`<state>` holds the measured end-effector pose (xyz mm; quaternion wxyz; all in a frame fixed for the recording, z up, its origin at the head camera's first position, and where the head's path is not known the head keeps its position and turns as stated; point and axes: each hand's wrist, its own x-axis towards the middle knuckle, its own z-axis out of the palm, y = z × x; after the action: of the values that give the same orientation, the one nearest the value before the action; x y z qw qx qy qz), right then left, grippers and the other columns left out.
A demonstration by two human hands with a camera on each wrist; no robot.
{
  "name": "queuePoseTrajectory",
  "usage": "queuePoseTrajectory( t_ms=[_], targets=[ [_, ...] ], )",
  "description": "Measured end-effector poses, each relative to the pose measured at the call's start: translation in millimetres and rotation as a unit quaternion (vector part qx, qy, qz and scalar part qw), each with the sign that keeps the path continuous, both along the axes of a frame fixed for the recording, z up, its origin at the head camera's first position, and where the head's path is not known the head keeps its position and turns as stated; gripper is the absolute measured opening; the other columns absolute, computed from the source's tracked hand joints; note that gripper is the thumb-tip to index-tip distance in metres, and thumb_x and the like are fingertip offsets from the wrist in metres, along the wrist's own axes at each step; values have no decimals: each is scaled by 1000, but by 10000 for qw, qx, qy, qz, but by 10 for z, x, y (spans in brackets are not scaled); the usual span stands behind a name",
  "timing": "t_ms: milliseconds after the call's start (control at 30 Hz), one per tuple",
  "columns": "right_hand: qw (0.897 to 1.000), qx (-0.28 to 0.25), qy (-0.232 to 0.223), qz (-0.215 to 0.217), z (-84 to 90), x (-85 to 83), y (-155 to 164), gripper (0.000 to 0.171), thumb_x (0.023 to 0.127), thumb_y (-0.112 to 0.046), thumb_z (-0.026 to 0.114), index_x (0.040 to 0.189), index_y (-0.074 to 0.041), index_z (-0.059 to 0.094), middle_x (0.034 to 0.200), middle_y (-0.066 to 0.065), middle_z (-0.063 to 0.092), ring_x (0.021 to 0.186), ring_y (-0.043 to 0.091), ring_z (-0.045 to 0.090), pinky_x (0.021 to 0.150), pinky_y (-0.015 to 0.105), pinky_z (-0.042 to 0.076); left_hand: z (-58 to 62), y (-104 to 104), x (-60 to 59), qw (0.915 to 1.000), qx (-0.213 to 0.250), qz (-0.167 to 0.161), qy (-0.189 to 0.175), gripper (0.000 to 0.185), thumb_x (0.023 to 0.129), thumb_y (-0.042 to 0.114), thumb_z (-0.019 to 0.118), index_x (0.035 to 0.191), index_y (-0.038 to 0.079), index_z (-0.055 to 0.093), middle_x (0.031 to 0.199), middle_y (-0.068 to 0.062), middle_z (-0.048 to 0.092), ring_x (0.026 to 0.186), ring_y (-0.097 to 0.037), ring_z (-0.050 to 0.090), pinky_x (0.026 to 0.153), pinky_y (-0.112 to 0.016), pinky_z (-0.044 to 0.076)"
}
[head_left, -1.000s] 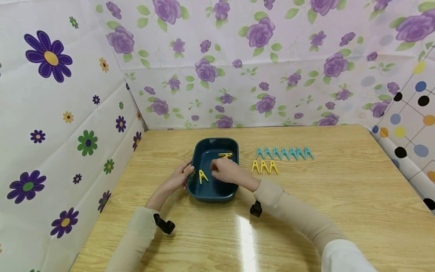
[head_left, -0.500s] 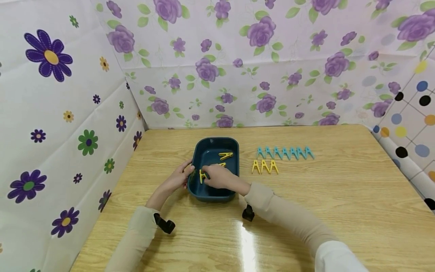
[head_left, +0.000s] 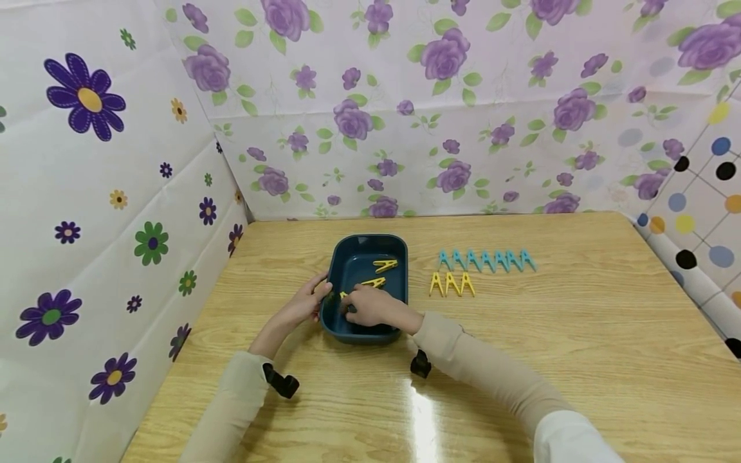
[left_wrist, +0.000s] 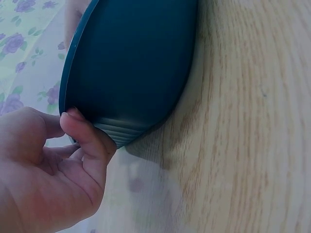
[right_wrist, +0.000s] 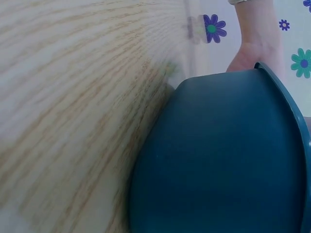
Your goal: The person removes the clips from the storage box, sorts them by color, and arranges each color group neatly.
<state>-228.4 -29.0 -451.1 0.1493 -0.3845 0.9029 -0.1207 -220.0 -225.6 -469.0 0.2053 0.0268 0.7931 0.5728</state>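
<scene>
Reaching right hand into teal basin, fingers apparently pinching yellow clothespin, risking slip while left hand grips rim.

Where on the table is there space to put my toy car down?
Bare wood lies along the table near edge, right of the right hand, and at the back between the dark tub and the wall. It is crowded around the tub and the rows of blue pegs and yellow pegs beside it.
</scene>
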Motion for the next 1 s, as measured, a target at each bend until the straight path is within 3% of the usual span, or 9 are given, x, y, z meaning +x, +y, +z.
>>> queuePoseTrajectory(
  t_ms=[167, 300, 433, 500, 600, 767, 867, 1000],
  targets=[
    [9994, 122, 77, -301, -23, -27, 18, 7, 92, -25, 67, 91, -20, 71, 91, -3, 64, 83, 12, 56, 66, 27, 47, -7, 1, 8, 10000, 0, 57, -42, 58, 106, 30, 36, 156, 12, 12, 53, 5, 32, 47, -8, 36, 49, -24, 39],
    [9975, 168, 124, -676, -53, -43, 20, 11, 87, -24, 73, 84, -17, 65, 81, -3, 59, 71, 11, 54, 58, 26, 45, -6, 1, 15, 9999, -83, 60, -45, 59, 106, 31, 36, 157, 12, 12, 54, 5, 30, 48, -10, 35, 49, -25, 40],
    [9938, 231, 367, -1028, -82, -45, 8, 28, 89, -35, 69, 103, -13, 61, 83, -1, 61, 69, 12, 58, 55, 29, 46, 34, 14, 21, 10000, -25, 17, -64, 58, 106, 29, 35, 156, 11, 11, 53, 4, 32, 47, -10, 36, 49, -25, 40],
    [9913, 301, 492, -1182, -91, -31, -7, 43, 90, -42, 67, 118, -11, 58, 90, 2, 64, 74, 15, 62, 57, 32, 50, 37, 18, 18, 10000, 11, 9, -78, 57, 107, 28, 34, 156, 11, 11, 53, 4, 32, 47, -10, 36, 49, -25, 40],
    [9880, 427, 642, -1342, -99, -7, -28, 57, 88, -47, 67, 128, -8, 53, 101, 6, 66, 84, 19, 66, 63, 37, 54, 30, 21, 12, 10000, -3, 49, -82, 56, 107, 29, 34, 156, 12, 13, 53, 5, 32, 47, -10, 35, 49, -25, 40],
    [9869, 487, 760, -1340, -108, -5, -20, 34, 89, -37, 69, 108, -10, 63, 104, 7, 66, 88, 22, 65, 67, 38, 55, -6, 21, -1, 9998, -113, 126, -50, 58, 106, 32, 36, 156, 13, 15, 54, 4, 29, 48, -10, 34, 50, -25, 40],
    [9877, 426, 701, -1330, -100, -17, 9, 22, 90, -33, 69, 95, -12, 64, 94, 4, 65, 79, 18, 62, 64, 35, 53, -11, 22, -5, 9997, -141, 164, -69, 59, 106, 33, 37, 156, 13, 15, 55, 4, 30, 49, -10, 34, 50, -25, 40],
    [9879, 345, 630, -1371, -87, -34, 46, 20, 90, -33, 68, 86, -14, 62, 80, 1, 60, 68, 15, 56, 57, 31, 47, -18, 17, -14, 9995, -168, 231, -108, 59, 105, 34, 38, 156, 15, 16, 56, 3, 31, 49, -11, 35, 51, -25, 41]
  ],
)
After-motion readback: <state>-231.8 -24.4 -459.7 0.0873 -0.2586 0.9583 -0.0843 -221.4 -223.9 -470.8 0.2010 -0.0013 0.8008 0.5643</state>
